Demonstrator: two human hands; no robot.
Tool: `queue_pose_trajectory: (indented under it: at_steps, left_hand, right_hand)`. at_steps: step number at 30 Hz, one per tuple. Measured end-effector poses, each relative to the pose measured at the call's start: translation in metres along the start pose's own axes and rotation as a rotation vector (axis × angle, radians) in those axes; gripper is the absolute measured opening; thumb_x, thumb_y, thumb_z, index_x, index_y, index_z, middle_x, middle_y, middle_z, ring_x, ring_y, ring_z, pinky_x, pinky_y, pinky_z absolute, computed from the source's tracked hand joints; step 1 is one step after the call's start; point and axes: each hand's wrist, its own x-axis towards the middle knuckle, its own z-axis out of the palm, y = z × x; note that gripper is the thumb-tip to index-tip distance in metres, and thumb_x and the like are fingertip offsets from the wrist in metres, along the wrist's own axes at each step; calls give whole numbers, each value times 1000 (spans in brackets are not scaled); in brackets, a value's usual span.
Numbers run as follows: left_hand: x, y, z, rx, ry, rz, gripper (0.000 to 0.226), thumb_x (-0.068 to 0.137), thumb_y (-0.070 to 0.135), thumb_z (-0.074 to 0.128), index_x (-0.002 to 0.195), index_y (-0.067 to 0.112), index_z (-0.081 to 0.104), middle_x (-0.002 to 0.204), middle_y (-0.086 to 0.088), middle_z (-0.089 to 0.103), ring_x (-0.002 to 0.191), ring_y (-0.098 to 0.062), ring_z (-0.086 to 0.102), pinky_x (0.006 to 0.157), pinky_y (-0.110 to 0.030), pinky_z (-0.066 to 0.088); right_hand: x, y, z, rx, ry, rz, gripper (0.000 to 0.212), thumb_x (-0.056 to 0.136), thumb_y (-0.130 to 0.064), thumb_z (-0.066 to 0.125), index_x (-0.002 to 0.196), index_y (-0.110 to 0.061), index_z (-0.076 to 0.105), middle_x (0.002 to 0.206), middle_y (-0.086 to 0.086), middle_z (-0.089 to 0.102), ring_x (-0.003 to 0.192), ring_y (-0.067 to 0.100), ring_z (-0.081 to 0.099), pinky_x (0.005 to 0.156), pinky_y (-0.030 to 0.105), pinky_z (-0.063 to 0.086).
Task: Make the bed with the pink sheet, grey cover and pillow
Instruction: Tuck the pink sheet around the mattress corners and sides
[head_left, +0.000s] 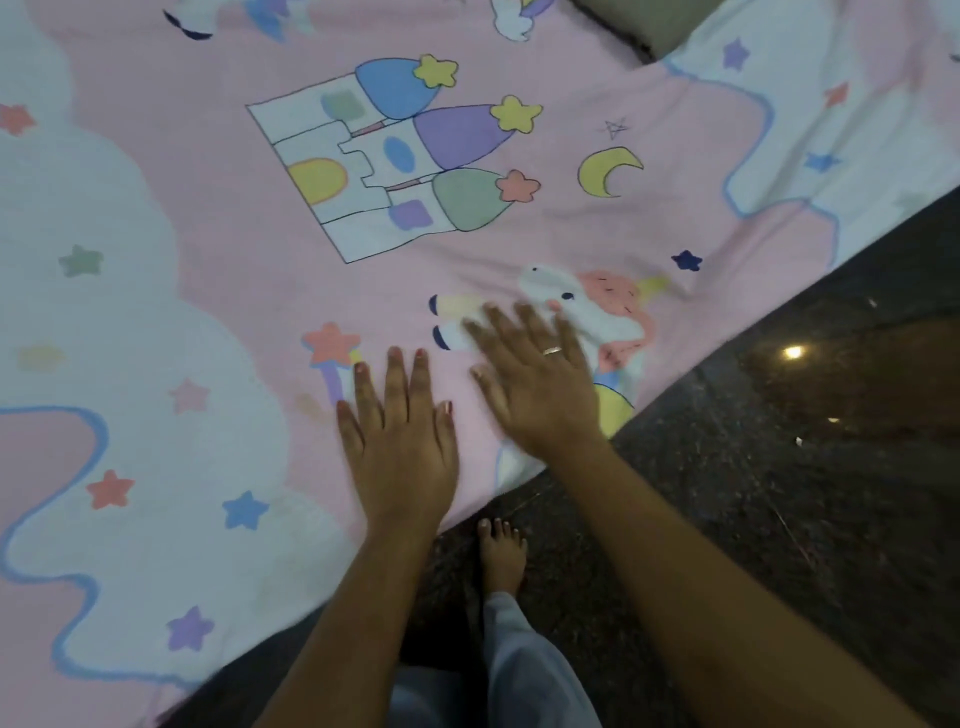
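Observation:
The pink sheet (218, 208), printed with a castle, stars, clouds and a unicorn, lies spread flat over the bed and fills most of the view. My left hand (400, 441) lies palm down on the sheet near its front edge, fingers straight. Just to its right, my right hand (540, 379), wearing a ring, presses flat on the unicorn print with fingers spread; it looks slightly blurred. A greyish cushion-like shape (639, 21) shows at the top edge, past the sheet; whether it is the pillow or the grey cover I cannot tell.
A dark speckled stone floor (779, 467) runs along the bed's front and right side, reflecting a ceiling light. My bare foot (501, 556) and a light trouser leg (530, 670) stand on the floor right against the bed edge.

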Motion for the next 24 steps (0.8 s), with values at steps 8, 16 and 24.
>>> queue_pose_trajectory:
  at_steps: [8, 16, 24]
  left_hand:
    - [9, 51, -3, -72, -66, 14, 59, 96, 46, 26, 147, 18, 34, 152, -7, 33, 140, -33, 28, 110, -54, 21]
    - [6, 73, 4, -59, -49, 52, 60, 95, 47, 28, 147, 18, 34, 152, -7, 34, 139, -33, 30, 110, -53, 24]
    - [3, 83, -5, -141, -89, 125, 57, 96, 46, 27, 149, 24, 25, 154, -3, 29, 143, -28, 23, 112, -52, 20]
  right_hand:
    - [-27, 138, -30, 501, 297, 1252, 88, 86, -76, 18, 153, -19, 11, 159, 10, 10, 145, 31, 11, 115, 44, 10]
    - [-13, 104, -4, 1346, 505, 1453, 30, 100, -32, 41, 116, -15, 60, 110, 5, 65, 96, 22, 63, 85, 42, 56]
    - [-22, 163, -34, 436, 213, 1166, 39, 100, -19, 35, 115, 8, 60, 114, 29, 61, 103, 39, 58, 82, 40, 43]
